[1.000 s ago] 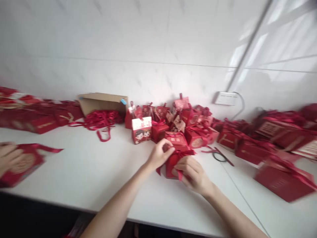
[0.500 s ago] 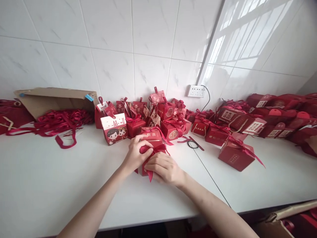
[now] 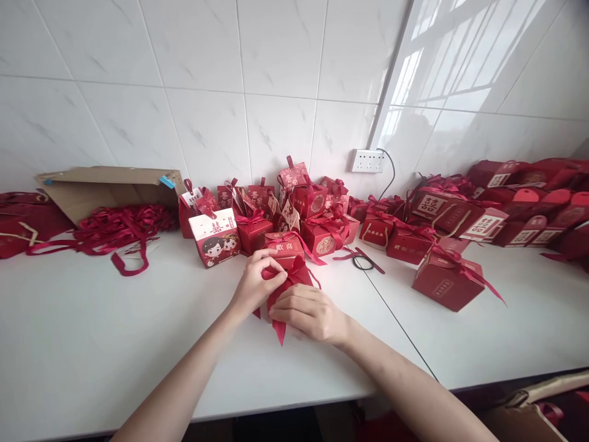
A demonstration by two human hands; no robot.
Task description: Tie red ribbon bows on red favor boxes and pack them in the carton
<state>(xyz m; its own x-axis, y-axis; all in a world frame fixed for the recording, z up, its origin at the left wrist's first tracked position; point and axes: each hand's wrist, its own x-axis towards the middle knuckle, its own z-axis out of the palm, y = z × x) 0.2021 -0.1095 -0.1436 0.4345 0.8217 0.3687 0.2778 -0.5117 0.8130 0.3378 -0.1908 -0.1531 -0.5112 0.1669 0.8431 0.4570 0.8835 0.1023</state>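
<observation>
A red gift box stands near the middle of the table, partly covered by my hands, with a red ribbon on its top. My left hand is at the box's upper left, thumb and forefinger pinched on the ribbon at the bow. Closed over the near right side, my right hand pinches a ribbon end that hangs down the front. Directly behind is another red box with gold characters.
Finished-looking boxes crowd the back by the tiled wall. A cardboard box holds loose red ribbons at left. A black ring lies right of centre, near a ribboned box. More red boxes are piled at right.
The view has shifted slightly. My left fingers have drawn up a little at the bow, while my right hand keeps its grip low on the ribbon. A hand at the far right edge is out of view.
</observation>
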